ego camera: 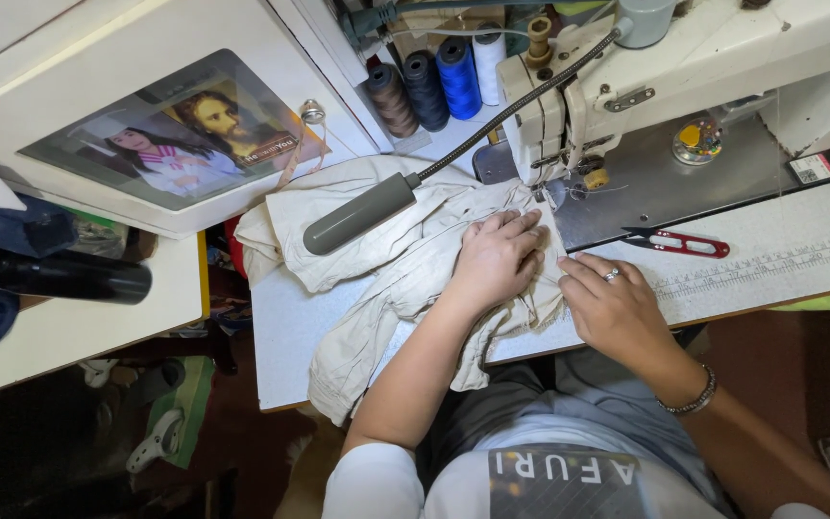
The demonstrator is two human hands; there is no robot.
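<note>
Both hands (554, 279) press beige cloth (386, 259); red snips (676, 242) lie beside.

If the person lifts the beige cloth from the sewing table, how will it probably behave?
The beige cloth would likely be floppy: it lies in soft folds and hangs over the table edge. It seems light for its size, being thin and crumpled. It may drag or catch, since the left hand presses it near the sewing machine and the lamp head rests on it.

One camera only — it sits on the person's head and looks almost straight down, from close up, at the sewing table (770, 259) and the lap below.
</note>
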